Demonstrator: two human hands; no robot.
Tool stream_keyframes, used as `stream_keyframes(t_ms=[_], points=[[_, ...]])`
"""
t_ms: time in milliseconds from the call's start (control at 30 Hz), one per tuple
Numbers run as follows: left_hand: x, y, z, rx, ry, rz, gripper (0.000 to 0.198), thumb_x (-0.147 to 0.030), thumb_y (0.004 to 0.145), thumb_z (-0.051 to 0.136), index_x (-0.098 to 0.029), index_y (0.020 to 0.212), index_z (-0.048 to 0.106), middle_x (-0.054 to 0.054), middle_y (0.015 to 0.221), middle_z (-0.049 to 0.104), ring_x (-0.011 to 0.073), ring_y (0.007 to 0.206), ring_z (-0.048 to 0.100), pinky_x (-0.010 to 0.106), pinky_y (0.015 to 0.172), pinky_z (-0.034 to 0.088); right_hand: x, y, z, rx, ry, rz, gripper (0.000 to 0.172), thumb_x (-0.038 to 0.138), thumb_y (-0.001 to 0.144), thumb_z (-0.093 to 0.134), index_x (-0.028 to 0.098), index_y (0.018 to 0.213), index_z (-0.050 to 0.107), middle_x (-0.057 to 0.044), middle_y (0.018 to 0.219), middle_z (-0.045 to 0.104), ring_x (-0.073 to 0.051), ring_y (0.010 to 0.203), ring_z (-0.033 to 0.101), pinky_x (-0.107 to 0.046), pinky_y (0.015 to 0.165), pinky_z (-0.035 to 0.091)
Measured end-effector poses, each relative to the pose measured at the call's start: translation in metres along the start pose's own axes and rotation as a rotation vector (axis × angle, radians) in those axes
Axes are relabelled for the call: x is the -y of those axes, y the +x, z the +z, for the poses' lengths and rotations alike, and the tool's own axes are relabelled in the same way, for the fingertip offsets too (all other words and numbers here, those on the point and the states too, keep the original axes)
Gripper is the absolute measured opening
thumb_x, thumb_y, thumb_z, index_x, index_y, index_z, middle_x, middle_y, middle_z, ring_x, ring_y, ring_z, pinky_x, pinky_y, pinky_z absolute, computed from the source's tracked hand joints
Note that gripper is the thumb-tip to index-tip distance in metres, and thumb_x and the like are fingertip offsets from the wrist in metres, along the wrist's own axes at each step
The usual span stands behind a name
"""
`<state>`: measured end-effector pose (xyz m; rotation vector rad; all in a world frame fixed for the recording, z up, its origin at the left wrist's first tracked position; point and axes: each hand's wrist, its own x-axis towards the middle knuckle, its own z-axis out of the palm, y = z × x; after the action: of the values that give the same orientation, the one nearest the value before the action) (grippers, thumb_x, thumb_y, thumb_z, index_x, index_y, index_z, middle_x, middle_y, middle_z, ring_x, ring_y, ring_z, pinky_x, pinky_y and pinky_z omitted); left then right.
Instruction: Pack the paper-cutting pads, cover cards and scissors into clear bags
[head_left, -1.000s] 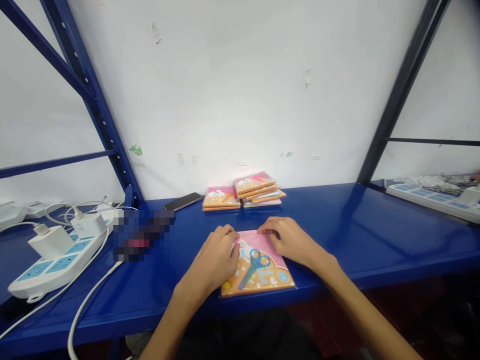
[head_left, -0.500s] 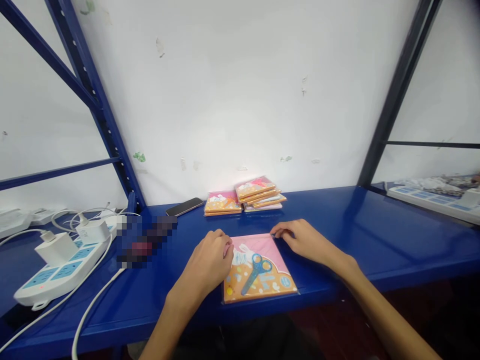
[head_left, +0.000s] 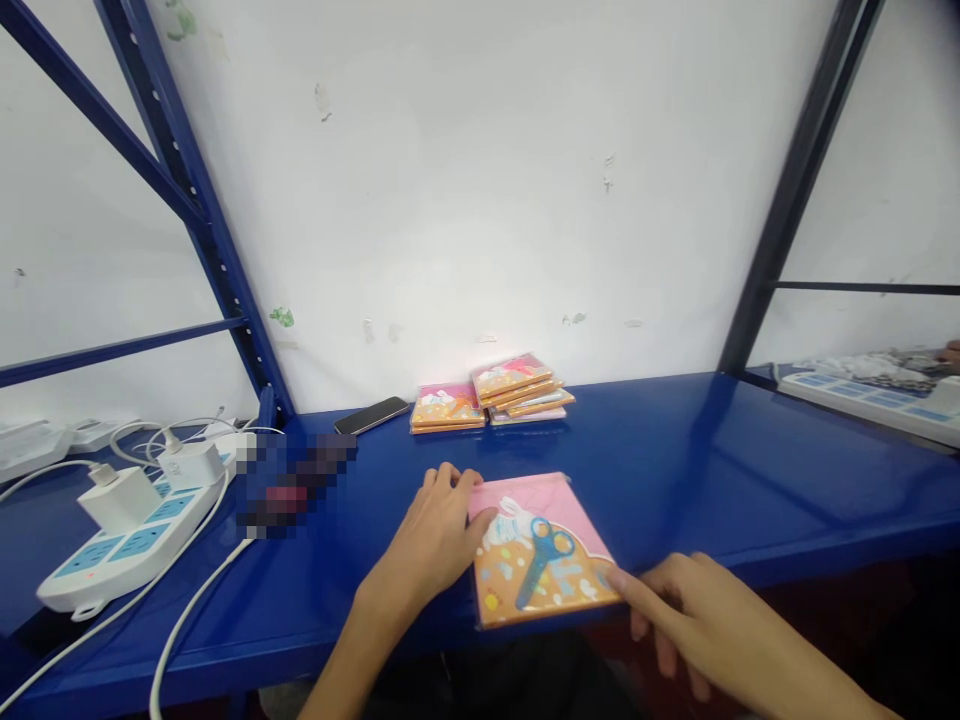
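A flat square packet (head_left: 525, 585) in clear plastic lies at the table's front edge. It is pink and orange, with a white rabbit picture, and blue children's scissors (head_left: 541, 560) show on its face. My left hand (head_left: 442, 525) grips its left side, thumb over the top and fingers bent at the far left corner. At the near right corner, my right hand (head_left: 690, 610) has its thumb on the packet, with the other fingers curled lower down, partly hidden.
Similar packets (head_left: 517, 385) are stacked by the wall, beside a smaller pile (head_left: 448, 408). A phone (head_left: 371, 415) lies left of them. A white power strip (head_left: 142, 540) with chargers and cables fills the left side, near a pixelated dark object (head_left: 296, 490). Blue posts (head_left: 225, 270) stand at left.
My right hand has moved from the packet's far right corner to its near right corner. The packet has shifted slightly right and nearer, with my left hand still at its left side.
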<state>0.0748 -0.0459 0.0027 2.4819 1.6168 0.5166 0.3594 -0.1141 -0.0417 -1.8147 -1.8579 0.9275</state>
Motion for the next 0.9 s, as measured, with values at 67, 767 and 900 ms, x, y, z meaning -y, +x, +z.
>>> stream_keyframes(t_ms=[67, 767, 900], points=[[-0.012, -0.002, 0.003, 0.004, 0.008, 0.024, 0.037, -0.036, 0.101, 0.051, -0.016, 0.130, 0.064, 0.014, 0.120, 0.059, 0.0314, 0.114, 0.055, 0.048, 0.103, 0.046, -0.011, 0.002, 0.001, 0.029, 0.095, -0.007, 0.067, 0.079, 0.089, 0.050, 0.020, 0.063, 0.072, -0.008, 0.059, 0.075, -0.019, 0.042, 0.069, -0.025, 0.043, 0.045], [0.005, 0.010, 0.001, -0.026, 0.257, -0.215, 0.031, -0.030, 0.105, 0.040, -0.019, 0.127, 0.060, 0.015, 0.121, 0.058, 0.0290, 0.109, 0.066, 0.038, 0.083, 0.055, 0.092, 0.178, -0.115, -0.508, 0.371, -0.272, 0.044, 0.050, 0.097, 0.060, 0.013, 0.078, 0.073, -0.008, 0.070, 0.075, -0.012, 0.056, 0.064, -0.023, 0.054, 0.047], [0.006, 0.010, 0.002, -0.022, 0.267, -0.211, 0.032, -0.028, 0.105, 0.040, -0.018, 0.128, 0.060, 0.016, 0.122, 0.057, 0.0297, 0.109, 0.066, 0.039, 0.083, 0.056, 0.074, 0.222, -0.115, -0.537, 0.231, -0.137, 0.036, 0.045, 0.098, 0.066, 0.012, 0.087, 0.071, -0.004, 0.075, 0.071, -0.015, 0.065, 0.067, -0.029, 0.064, 0.054]])
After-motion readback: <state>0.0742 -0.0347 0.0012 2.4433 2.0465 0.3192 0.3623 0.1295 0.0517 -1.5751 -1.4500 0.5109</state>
